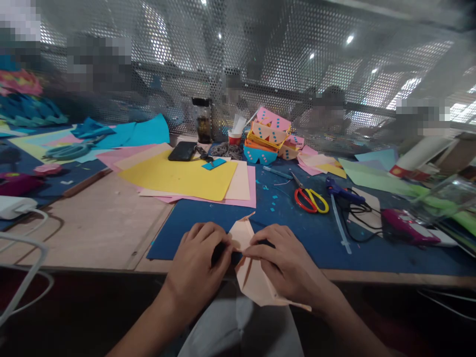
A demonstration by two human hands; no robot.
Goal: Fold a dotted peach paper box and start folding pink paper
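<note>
Left hand point(203, 253), right hand point(284, 255): both grips pinched closed on peach paper point(256, 287) at desk point(368, 260) edge — folds and narrow tips already formed, remaining work unclear.

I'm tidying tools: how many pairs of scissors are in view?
2: red-and-yellow scissors, left of the blue glue gun, and teal-handled scissors over at the left. More may be hidden.

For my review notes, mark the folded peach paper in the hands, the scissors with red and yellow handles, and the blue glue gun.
Folded peach paper point(256, 287): head view, on its lower part.
Scissors point(304, 189): head view, where blades meet handles.
Blue glue gun point(342, 192): head view, on its body.
</note>
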